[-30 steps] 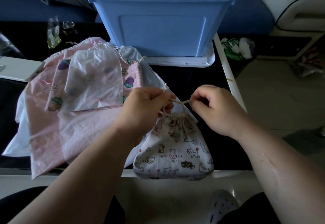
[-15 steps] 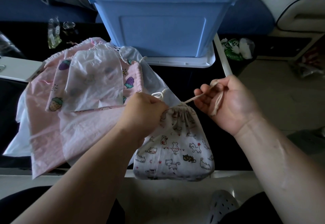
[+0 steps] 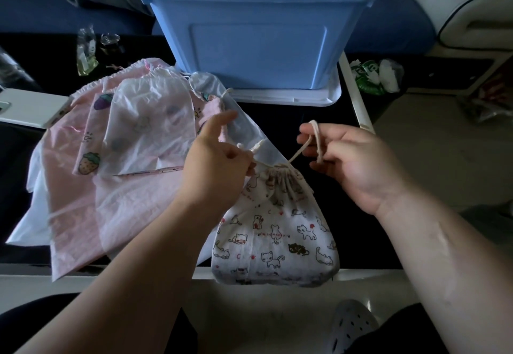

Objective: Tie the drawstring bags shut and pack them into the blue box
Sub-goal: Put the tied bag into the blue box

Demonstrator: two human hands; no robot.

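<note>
A: Well, much room near the blue box (image 3: 258,48)?

B: Bare dark tabletop (image 3: 277,120) just before it, ending at a white edge strip (image 3: 358,103) to its right.

A: And the cat-print drawstring bag (image 3: 277,237)?

B: Before the box, overhanging the near edge; soft white cloth, neck gathered tight. One cream cord (image 3: 296,154) end pinched in the left hand (image 3: 216,159), the looped other gripped in the right hand (image 3: 358,165). Thin pink and white bags (image 3: 125,145) heaped front-left of the box.
</note>
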